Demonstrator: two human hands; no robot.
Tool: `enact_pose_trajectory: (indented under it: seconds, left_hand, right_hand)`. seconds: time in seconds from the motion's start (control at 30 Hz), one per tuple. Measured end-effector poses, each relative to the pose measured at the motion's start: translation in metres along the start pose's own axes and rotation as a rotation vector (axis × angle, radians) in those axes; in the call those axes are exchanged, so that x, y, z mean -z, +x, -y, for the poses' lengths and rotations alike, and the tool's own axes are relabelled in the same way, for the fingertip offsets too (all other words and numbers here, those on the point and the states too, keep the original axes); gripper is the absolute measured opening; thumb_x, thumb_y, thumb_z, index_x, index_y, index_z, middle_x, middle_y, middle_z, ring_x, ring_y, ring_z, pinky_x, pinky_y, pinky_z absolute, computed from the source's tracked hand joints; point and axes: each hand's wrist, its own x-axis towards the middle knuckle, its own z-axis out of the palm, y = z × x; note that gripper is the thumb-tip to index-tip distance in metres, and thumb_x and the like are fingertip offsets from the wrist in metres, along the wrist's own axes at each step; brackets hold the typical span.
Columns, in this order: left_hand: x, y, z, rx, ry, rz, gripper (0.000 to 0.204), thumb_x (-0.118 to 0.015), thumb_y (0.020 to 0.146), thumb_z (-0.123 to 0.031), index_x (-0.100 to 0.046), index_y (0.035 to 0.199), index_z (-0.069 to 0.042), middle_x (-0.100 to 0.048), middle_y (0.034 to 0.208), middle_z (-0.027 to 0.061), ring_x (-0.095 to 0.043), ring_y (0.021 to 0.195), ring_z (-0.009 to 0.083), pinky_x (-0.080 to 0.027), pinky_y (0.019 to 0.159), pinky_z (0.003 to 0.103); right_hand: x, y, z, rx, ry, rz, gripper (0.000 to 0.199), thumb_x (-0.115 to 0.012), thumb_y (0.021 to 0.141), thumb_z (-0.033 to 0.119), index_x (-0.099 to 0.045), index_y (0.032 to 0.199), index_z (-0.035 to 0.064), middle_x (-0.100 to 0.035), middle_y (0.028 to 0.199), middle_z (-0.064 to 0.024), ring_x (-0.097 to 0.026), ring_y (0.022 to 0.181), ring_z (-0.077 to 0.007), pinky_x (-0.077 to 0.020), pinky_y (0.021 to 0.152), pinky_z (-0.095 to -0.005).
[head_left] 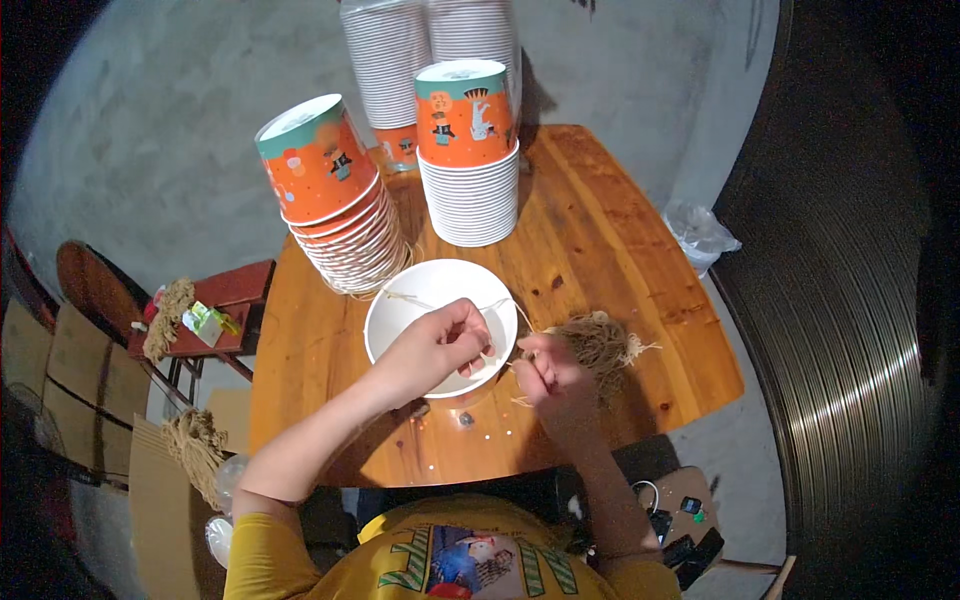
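A round paper tub (386, 318), white inside, stands mouth up near the table's front. Thin pale string (405, 297) lies across its far inner part and passes over the right rim. Above the tub's opening is my left hand (440, 345), its fingers closed in a pinch; what they hold is too small to make out. Just outside the right rim, my right hand (556, 385) is pinched around an end of string, slightly smeared by motion. A bundle of tan twine strands (600, 350) lies on the table beside my right hand.
Two stacks of upturned orange-and-green tubs, one left (320, 165) and leaning, one middle (468, 125), stand beyond the tub on the wooden table (600, 220). Behind them are bagged tub stacks (385, 65). More twine (195, 450) hangs at lower left; a red bench (185, 335) stands beyond.
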Motion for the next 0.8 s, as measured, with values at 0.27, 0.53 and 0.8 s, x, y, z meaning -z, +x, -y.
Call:
enact_pose_trajectory:
  seconds: [0.27, 0.53, 0.8]
  left_hand:
    - [-0.01, 0.001, -0.006, 0.044, -0.133, 0.049, 0.013, -0.057, 0.089, -0.01, -0.053, 0.098, -0.001, -0.056, 0.084, 0.0011, -0.052, 0.075, 0.0069, -0.045, 0.073, 0.021]
    - [-0.01, 0.008, 0.008, -0.008, 0.006, 0.071, 0.014, -0.059, 0.088, -0.011, -0.054, 0.097, -0.002, -0.052, 0.078, -0.0021, -0.048, 0.073, 0.0055, -0.042, 0.067, 0.021]
    - [-0.016, 0.002, -0.01, -0.066, 0.138, 0.061, 0.012, -0.057, 0.09, -0.014, -0.055, 0.092, -0.002, -0.051, 0.075, -0.0008, -0.048, 0.071, 0.007, -0.043, 0.063, 0.024]
  right_hand:
    - [0.0, 0.001, -0.003, 0.019, -0.113, 0.054, 0.026, -0.065, 0.082, 0.009, -0.055, 0.106, 0.009, -0.044, 0.057, -0.0018, -0.044, 0.048, -0.0123, -0.038, 0.045, -0.0293]
    - [-0.007, 0.004, -0.005, 0.104, -0.045, -0.002, 0.025, -0.066, 0.081, 0.004, -0.053, 0.102, 0.0092, -0.039, 0.055, 0.0024, -0.038, 0.048, -0.0055, -0.0344, 0.045, -0.0242]
    - [-0.004, 0.007, 0.0, -0.038, -0.005, 0.03, 0.028, -0.065, 0.08, 0.004, -0.053, 0.104, 0.0102, -0.039, 0.061, 0.0041, -0.038, 0.052, -0.0045, -0.0348, 0.048, -0.0226]
